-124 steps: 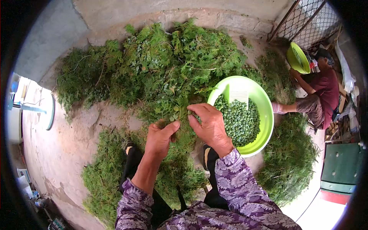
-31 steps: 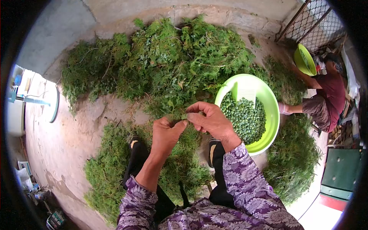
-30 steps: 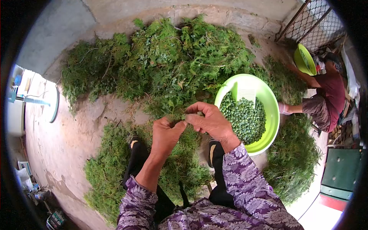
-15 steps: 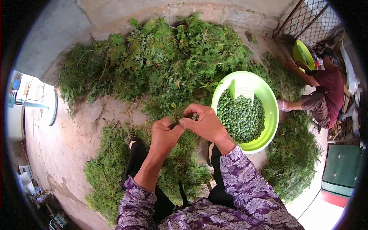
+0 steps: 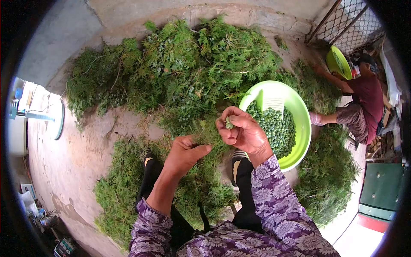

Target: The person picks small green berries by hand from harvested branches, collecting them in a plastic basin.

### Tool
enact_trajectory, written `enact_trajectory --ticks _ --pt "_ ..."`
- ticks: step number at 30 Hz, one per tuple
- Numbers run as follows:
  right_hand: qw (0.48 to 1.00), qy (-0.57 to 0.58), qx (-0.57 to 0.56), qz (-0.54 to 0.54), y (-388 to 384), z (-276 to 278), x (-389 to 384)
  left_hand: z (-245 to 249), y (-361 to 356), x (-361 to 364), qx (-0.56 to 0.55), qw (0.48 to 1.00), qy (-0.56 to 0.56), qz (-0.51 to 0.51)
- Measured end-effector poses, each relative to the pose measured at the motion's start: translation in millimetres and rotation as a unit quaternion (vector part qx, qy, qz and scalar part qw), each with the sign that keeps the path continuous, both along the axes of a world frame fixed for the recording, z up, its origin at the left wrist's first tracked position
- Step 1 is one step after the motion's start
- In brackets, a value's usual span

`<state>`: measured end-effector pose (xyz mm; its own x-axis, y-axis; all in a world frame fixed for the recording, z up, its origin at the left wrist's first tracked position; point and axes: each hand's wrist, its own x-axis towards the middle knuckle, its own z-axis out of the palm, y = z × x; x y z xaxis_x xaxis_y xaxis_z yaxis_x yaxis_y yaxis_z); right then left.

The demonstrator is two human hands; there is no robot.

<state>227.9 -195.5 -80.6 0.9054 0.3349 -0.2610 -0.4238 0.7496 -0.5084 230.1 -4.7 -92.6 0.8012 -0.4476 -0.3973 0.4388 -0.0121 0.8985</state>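
My right hand (image 5: 245, 132) is turned palm up beside the basin, its fingers curled round a few pale green seed cones (image 5: 229, 123). To its left, my left hand (image 5: 185, 155) is closed with the thumb stretched along it. A thin evergreen sprig (image 5: 199, 138) shows at its fingertips, partly blending with the foliage behind. The lime-green basin (image 5: 303, 145) stands to the right, with a built-in ribbed washboard. Many small round green cones (image 5: 274, 132) lie in it, partly covered by my right hand.
A large heap of evergreen branches (image 5: 180, 64) lies along the wall. More cut branches (image 5: 122, 184) surround my feet and lie right of the basin (image 5: 323, 184). A seated person (image 5: 364, 100) works at the right near another green basin (image 5: 338, 62). A green box (image 5: 381, 184) stands lower right.
My hands have come apart. My right hand has moved right and turned palm up with cones in its fingers, while my left hand has stayed nearly in place.
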Motion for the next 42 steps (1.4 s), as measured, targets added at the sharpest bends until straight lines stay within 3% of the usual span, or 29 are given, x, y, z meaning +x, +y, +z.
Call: enact_trajectory --ticks 4,7,10,12,13,15,19,26,32,35,37,38,39,40,41,42 --pt "0.999 0.000 0.035 0.007 -1.5 1.8 2.1 -18.5 2.0 -2.6 0.020 0.999 -0.032 -0.025" --pt "0.999 0.014 -0.029 -0.019 -7.7 -9.8 5.7 -17.6 4.9 -3.5 0.091 0.992 -0.055 -0.073" --pt "0.993 0.016 -0.113 -0.014 -6.8 -11.8 7.1 -5.1 4.9 -3.0 0.087 0.986 -0.100 -0.099" --pt "0.969 0.020 -0.244 0.030 0.1 -4.9 4.8 -16.1 6.6 -3.4 0.109 0.982 -0.110 -0.113" --pt "0.969 0.020 -0.244 0.030 2.9 -2.7 4.1 -19.5 7.3 -3.6 0.132 0.976 -0.119 -0.126" --pt "0.934 0.004 -0.341 0.110 5.9 0.0 3.0 -12.2 4.4 -5.8 0.114 0.980 -0.111 -0.118" --pt "0.915 -0.049 -0.363 0.166 6.8 -1.3 1.1 -5.4 5.9 -6.5 0.096 0.985 -0.081 -0.114" --pt "0.919 -0.059 -0.358 0.154 9.0 3.4 2.3 -1.9 13.0 -5.6 0.121 0.979 -0.111 -0.118" --pt "0.876 -0.054 -0.467 0.108 20.1 -5.0 5.8 -3.2 11.4 -6.1 0.117 0.985 -0.100 -0.081" --pt "0.843 -0.078 -0.532 0.024 18.0 -24.2 8.9 -7.2 11.5 -6.4 0.116 0.984 -0.102 -0.084" --pt "0.685 -0.136 -0.708 -0.103 5.8 -29.1 12.5 -10.9 12.9 -11.8 0.124 0.966 -0.199 -0.110" --pt "0.684 -0.138 -0.709 -0.100 1.1 -30.6 10.2 -18.6 11.2 -17.0 0.123 0.967 -0.198 -0.106" --pt "0.716 -0.094 -0.687 -0.085 0.8 -23.2 9.3 -28.8 6.7 -23.7 0.231 0.896 -0.303 -0.230" --pt "0.745 -0.049 -0.662 -0.070 -0.2 -19.7 8.0 -32.4 3.5 -31.3 0.330 0.786 -0.393 -0.345" --pt "0.747 -0.049 -0.660 -0.065 -5.6 -22.5 7.3 -32.0 2.2 -43.1 0.333 0.788 -0.388 -0.343" --pt "0.687 -0.094 -0.713 -0.100 -15.6 -26.9 8.6 -28.2 0.4 -55.3 0.363 0.729 -0.361 -0.454"
